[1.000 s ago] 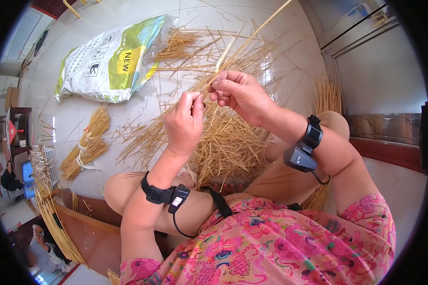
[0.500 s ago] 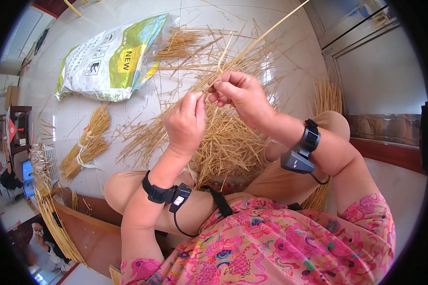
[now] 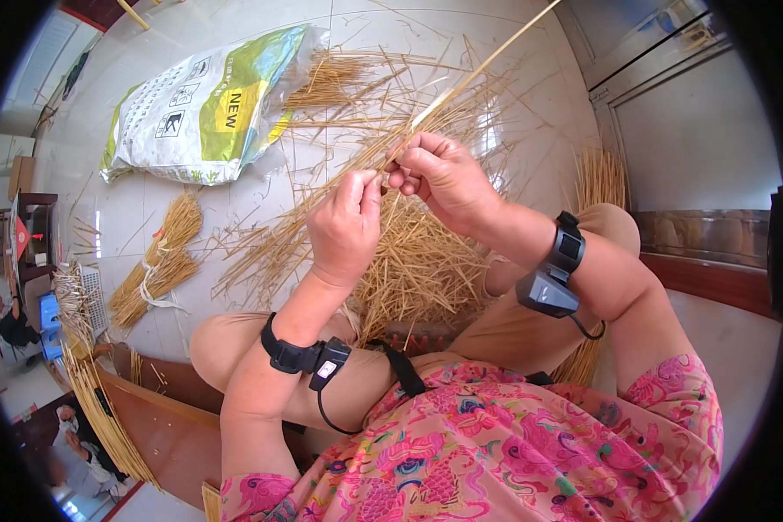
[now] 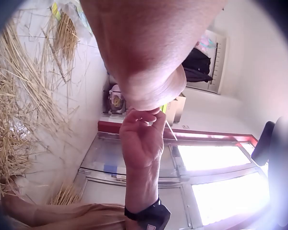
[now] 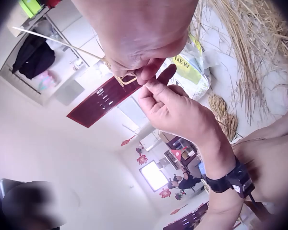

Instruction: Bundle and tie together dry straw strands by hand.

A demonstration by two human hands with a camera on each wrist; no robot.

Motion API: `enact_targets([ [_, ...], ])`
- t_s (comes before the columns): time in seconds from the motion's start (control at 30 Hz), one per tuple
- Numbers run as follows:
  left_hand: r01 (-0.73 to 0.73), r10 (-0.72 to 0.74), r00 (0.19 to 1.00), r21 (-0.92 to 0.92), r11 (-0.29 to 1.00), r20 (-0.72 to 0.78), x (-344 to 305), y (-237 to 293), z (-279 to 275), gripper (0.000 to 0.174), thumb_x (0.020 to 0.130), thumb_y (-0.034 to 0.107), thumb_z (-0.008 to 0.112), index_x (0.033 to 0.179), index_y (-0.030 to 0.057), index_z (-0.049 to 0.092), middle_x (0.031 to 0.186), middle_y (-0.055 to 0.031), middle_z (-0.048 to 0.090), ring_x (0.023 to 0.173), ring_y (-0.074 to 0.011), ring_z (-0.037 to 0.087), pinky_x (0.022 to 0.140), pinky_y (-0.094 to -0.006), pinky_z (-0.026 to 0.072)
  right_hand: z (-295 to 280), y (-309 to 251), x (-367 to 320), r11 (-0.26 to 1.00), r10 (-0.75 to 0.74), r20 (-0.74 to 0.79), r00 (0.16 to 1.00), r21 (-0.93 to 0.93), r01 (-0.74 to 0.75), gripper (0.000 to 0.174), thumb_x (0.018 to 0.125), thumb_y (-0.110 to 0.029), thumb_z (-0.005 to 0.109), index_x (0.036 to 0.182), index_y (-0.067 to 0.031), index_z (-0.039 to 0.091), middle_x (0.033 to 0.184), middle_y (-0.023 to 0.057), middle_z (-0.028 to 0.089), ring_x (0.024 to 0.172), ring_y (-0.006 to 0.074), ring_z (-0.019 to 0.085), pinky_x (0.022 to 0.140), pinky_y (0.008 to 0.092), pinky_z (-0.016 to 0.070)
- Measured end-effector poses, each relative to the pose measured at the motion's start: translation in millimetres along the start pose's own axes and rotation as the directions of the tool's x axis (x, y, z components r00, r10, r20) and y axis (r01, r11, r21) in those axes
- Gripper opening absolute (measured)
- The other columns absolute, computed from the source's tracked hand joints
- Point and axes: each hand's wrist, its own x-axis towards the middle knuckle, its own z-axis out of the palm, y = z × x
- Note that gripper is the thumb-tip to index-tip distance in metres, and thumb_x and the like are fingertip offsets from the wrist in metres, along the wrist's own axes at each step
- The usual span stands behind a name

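Note:
A long pale straw [image 3: 496, 58] slants up and right from between the two hands in the head view. My right hand [image 3: 448, 184] pinches it near its lower end, thumb against curled fingers. Close against it on the left, my left hand [image 3: 344, 228] pinches the same end, its thumb on the bent forefinger. A flat whitish strip [image 3: 430, 110] sticks up beside the straw just above the right hand. In the right wrist view the straw [image 5: 62, 42] extends out past the right hand. The exact contact between the fingertips is hidden.
Loose straw [image 3: 418, 270] is heaped on the floor below the hands. A white and green bag [image 3: 170, 122] lies at the upper left, with a tied straw bundle [image 3: 170, 248] beneath it. More straw [image 3: 600, 178] stands by the metal door [image 3: 696, 130].
Both hands have shifted very slightly to the right. The whitish strip, thin and more upright half a second ago, now looks broader and leans right along the straw.

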Motion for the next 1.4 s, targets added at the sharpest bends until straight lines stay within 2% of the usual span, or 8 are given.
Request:
enact_targets([
  [0.23, 0.082, -0.075, 0.996, -0.196, 0.977, 0.043, 3, 5, -3, 0.004, 0.087, 0.009, 0.058, 0.087, 0.0062, 0.055, 0.067, -0.0098, 0.063, 0.058, -0.0275, 0.061, 0.050, -0.0349, 0.0457, 1, -1, 1, 0.967, 0.179, 0.037, 0.983, 0.178, -0.182, 0.010, 0.089, -0.009, 0.055, 0.084, -0.0013, 0.057, 0.074, 0.0066, 0.060, 0.067, 0.0120, 0.058, 0.060, 0.0217, 0.0472],
  [0.63, -0.024, 0.024, 0.999, -0.001, 1.000, -0.033, 4, 0, -2, 0.003, 0.088, 0.009, 0.056, 0.088, 0.0063, 0.055, 0.069, -0.0085, 0.064, 0.059, -0.0258, 0.062, 0.051, -0.0344, 0.0463, -4, 18, -8, 0.844, 0.431, -0.061, 0.900, -0.325, -0.426, 0.012, 0.082, -0.012, 0.060, 0.072, -0.0042, 0.059, 0.065, 0.0052, 0.060, 0.058, 0.0090, 0.056, 0.050, 0.0204, 0.0431],
  [0.73, 0.127, -0.124, 0.992, -0.148, 0.981, 0.030, 11, 5, -10, 0.003, 0.089, 0.009, 0.055, 0.090, 0.0059, 0.054, 0.069, -0.0077, 0.064, 0.059, -0.0251, 0.062, 0.052, -0.0333, 0.0467, -2, 18, -11, 0.238, 0.580, 0.078, 0.811, -0.968, -0.076, 0.019, 0.077, -0.021, 0.066, 0.078, -0.0022, 0.067, 0.073, 0.0120, 0.066, 0.067, 0.0221, 0.064, 0.060, 0.0318, 0.0499],
  [0.8, 0.129, -0.123, 0.991, -0.155, 0.979, 0.046, 10, 1, -11, 0.006, 0.091, 0.009, 0.053, 0.090, 0.0036, 0.054, 0.069, -0.0062, 0.065, 0.057, -0.0135, 0.057, 0.051, -0.0265, 0.0433, 8, 1, -13, -0.160, 0.758, 0.024, 0.651, -0.962, 0.221, 0.026, 0.073, -0.026, 0.069, 0.086, -0.0036, 0.070, 0.083, 0.0139, 0.068, 0.078, 0.0300, 0.065, 0.072, 0.0386, 0.0508],
  [0.93, 0.151, -0.141, 0.988, -0.170, 0.974, 0.069, 7, -1, -11, 0.004, 0.090, 0.009, 0.054, 0.090, 0.0052, 0.054, 0.069, -0.0078, 0.064, 0.058, -0.0246, 0.063, 0.052, -0.0324, 0.0470, -7, -2, -3, 0.114, 0.353, 0.167, 0.921, -0.984, 0.134, 0.033, 0.073, -0.030, 0.074, 0.088, -0.0021, 0.068, 0.078, 0.0099, 0.067, 0.075, 0.0228, 0.064, 0.069, 0.0342, 0.0506],
  [1.03, 0.163, -0.157, 0.986, -0.163, 0.973, 0.051, 7, 1, -13, 0.005, 0.090, 0.010, 0.054, 0.089, 0.0052, 0.054, 0.067, -0.0083, 0.064, 0.058, -0.0236, 0.063, 0.051, -0.0319, 0.0470, 0, -11, 4, 0.683, 0.034, 0.197, 0.980, -0.721, 0.121, 0.022, 0.082, -0.021, 0.069, 0.090, -0.0012, 0.064, 0.074, 0.0036, 0.063, 0.066, 0.0088, 0.058, 0.058, 0.0232, 0.0466],
  [1.1, 0.184, -0.176, 0.983, -0.209, 0.960, 0.059, 8, 3, -12, 0.005, 0.091, 0.010, 0.054, 0.089, 0.0052, 0.054, 0.066, -0.0086, 0.064, 0.057, -0.0230, 0.063, 0.050, -0.0318, 0.0468, 5, -14, 4, 0.819, -0.006, 0.144, 0.990, -0.567, 0.087, 0.020, 0.084, -0.020, 0.068, 0.091, -0.0018, 0.062, 0.073, 0.0012, 0.061, 0.066, 0.0063, 0.056, 0.059, 0.0200, 0.0454],
  [1.4, 0.139, -0.123, 0.988, -0.200, 0.970, 0.090, 8, 5, -10, 0.006, 0.091, 0.010, 0.054, 0.088, 0.0050, 0.055, 0.064, -0.0094, 0.063, 0.056, -0.0235, 0.063, 0.049, -0.0325, 0.0461, 3, -8, 3, 0.919, -0.107, 0.111, 0.988, -0.368, 0.141, 0.015, 0.086, -0.017, 0.065, 0.084, -0.0031, 0.059, 0.071, -0.0002, 0.060, 0.063, 0.0056, 0.055, 0.056, 0.0195, 0.0436],
])
